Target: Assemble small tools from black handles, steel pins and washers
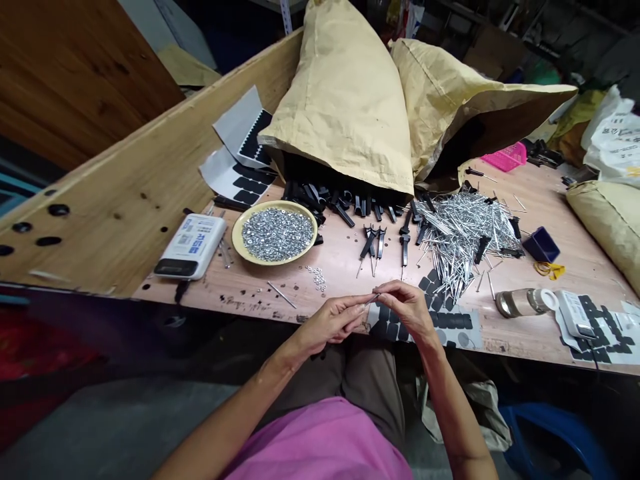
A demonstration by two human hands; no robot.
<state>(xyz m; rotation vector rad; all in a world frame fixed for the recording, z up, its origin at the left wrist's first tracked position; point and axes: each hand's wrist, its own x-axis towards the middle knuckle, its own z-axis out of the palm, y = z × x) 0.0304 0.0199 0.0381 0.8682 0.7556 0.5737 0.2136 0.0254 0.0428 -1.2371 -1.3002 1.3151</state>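
Pink shirt (325,443) — fingers (394,291) near stained tabletop (340,252) — paper sacks (350,93), dim clutter (505,53) beyond.

Left hand (331,323) and right hand (411,309) pinch what may be a metal pin (373,299).

A worktop (343,250) is lit from above, with the floor (150,413) and the cluttered background (505,57) left in gloom. Glints are thrown by heaped metal pins (465,227), the mouths of paper sacks (350,100) are sunk in shadow, and shapes are stretched toward the frame's edges.
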